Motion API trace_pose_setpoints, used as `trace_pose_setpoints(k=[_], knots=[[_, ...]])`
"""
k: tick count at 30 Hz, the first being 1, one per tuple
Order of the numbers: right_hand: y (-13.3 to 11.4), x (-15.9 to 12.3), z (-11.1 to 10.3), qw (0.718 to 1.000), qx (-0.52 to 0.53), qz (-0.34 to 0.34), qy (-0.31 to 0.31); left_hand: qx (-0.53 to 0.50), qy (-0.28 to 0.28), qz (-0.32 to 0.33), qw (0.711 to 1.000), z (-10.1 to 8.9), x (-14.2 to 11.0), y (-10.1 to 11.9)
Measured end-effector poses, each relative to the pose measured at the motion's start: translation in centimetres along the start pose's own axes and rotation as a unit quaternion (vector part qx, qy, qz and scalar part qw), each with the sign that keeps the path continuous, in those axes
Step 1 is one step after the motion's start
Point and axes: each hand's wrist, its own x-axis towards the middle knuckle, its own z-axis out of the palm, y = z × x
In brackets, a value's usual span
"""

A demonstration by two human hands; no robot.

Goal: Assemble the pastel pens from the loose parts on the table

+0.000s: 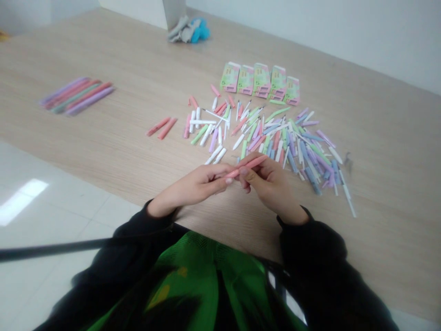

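Both my hands meet over the near edge of the wooden table (103, 151) around one pink pen (253, 163). My left hand (198, 185) pinches its near end with curled fingers. My right hand (267, 179) grips the pen's middle, and the far end sticks out up and to the right. Just beyond my hands lies a wide scatter of pen parts (275, 138) in pink, green, purple, blue and white.
Two pink pens (161, 127) lie apart, left of the scatter. A row of finished pens (77, 95) sits at the far left. Several small green-and-pink boxes (262, 82) stand behind the scatter. Grey and blue cloth (189, 31) lies at the back. White floor is at my left.
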Motion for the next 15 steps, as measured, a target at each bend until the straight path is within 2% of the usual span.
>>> trace_pose_setpoints(k=[4, 8, 12, 15], knots=[[0.0, -0.1, 0.4, 1.000, -0.003, 0.009, -0.005, 0.007, 0.030, 0.017, 0.999, 0.2, 0.1, 0.1], [0.0, 0.1, 1.1, 1.000, -0.007, 0.007, 0.020, 0.019, 0.072, 0.040, 0.996, 0.2, 0.2, 0.0], [0.3, 0.6, 1.4, 0.999, -0.037, 0.001, 0.038, 0.011, 0.094, 0.010, 0.995, 0.0, 0.0, 0.1], [-0.6, 0.1, 1.5, 0.995, -0.086, 0.009, 0.053, -0.021, 0.098, -0.008, 0.995, -0.1, -0.1, 0.4]])
